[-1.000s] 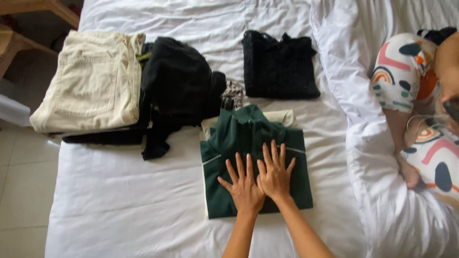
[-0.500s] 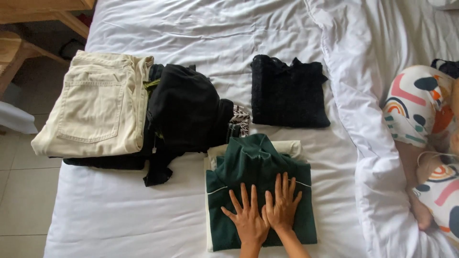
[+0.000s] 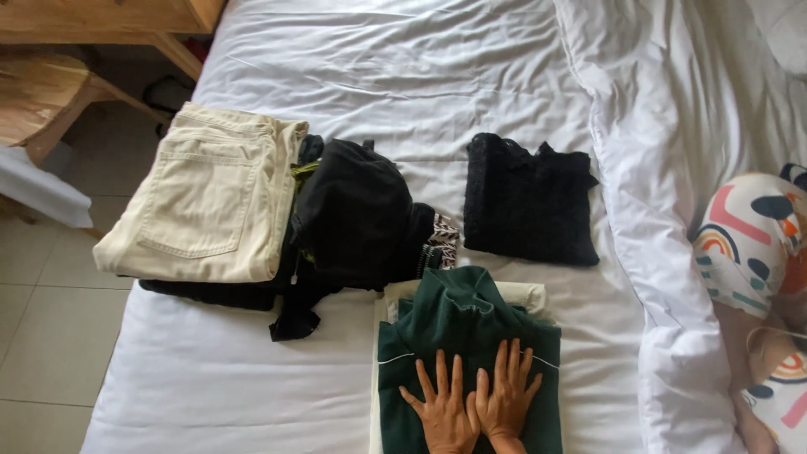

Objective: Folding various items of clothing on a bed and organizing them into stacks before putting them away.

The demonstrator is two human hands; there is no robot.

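At the lower centre of the frame, a folded dark green top [image 3: 467, 336] is pressed flat on the white bed [image 3: 252, 387] by the left hand [image 3: 444, 412] and right hand [image 3: 506, 398], both laid open, gripping nothing, its length running away up-frame.

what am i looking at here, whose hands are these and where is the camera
The camera sits on a person's head and looks down at their own two bare hands over a bed with a white sheet. The left hand and right hand lie flat, fingers spread, side by side on a folded dark green garment that rests on a cream one. Nothing is gripped. Beyond lie folded beige trousers, a loose black heap of clothes and a folded black lacy top. At the right edge, another person in patterned clothing sits on the white duvet.
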